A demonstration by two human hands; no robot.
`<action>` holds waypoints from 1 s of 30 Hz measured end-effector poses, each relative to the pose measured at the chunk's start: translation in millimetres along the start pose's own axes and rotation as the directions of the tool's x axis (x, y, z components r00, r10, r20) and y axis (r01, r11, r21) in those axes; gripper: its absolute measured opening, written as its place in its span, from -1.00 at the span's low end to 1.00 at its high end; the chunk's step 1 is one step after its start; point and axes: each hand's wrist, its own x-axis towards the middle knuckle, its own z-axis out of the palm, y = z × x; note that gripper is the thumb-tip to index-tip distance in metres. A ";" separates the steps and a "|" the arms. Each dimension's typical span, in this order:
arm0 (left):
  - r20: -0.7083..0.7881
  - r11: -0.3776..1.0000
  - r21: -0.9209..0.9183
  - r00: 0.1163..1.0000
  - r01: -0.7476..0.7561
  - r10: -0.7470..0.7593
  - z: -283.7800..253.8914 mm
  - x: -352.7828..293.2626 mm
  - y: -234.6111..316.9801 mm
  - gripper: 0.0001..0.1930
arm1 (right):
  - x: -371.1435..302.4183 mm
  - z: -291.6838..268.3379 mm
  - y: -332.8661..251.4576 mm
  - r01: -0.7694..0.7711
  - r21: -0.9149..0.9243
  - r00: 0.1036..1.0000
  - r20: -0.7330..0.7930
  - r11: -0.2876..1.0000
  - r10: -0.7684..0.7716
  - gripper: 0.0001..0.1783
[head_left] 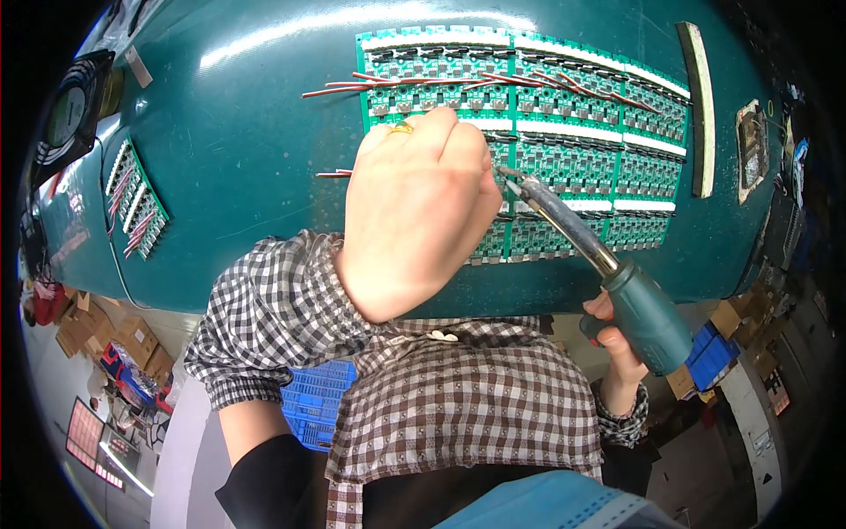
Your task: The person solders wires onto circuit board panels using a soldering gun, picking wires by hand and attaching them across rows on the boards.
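My right hand [621, 353] grips the green handle of a soldering iron [650, 309]. The iron's metal shaft slants up and left, and its tip is right beside the fingers of my left hand [423, 198]. That left hand is closed over a panel of green circuit boards [564, 163], its fingertips hidden beneath it. What it pinches cannot be seen. Ends of a red and white wire [333, 175] stick out on its left side. Further up, several red and white wires [423, 81] lie across the top row of boards.
A smaller board piece with wires [137, 198] lies on the green table [251, 167] to the left, near a black fan [70, 115]. A long pale strip [699, 110] and a worn rectangular holder [752, 152] are at the right. A blue crate [319, 401] shows below the table edge.
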 end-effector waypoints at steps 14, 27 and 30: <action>0.021 1.000 0.009 1.000 -0.001 0.001 -1.8 0.2 -0.3 -0.86 | -3.6 -5.2 3.6 0.083 -0.100 0.996 -0.015 0.991 -0.085 -0.36; -0.001 0.994 0.058 0.996 -0.088 0.089 -8.0 -23.0 2.7 -0.74 | 14.4 -25.2 24.0 0.060 0.420 0.989 -0.145 0.905 0.001 -0.29; 0.053 0.981 0.133 0.990 -0.139 0.133 -14.4 -33.1 7.7 -0.55 | 25.4 -39.7 37.6 0.083 0.564 0.995 -0.092 0.821 -0.037 -0.32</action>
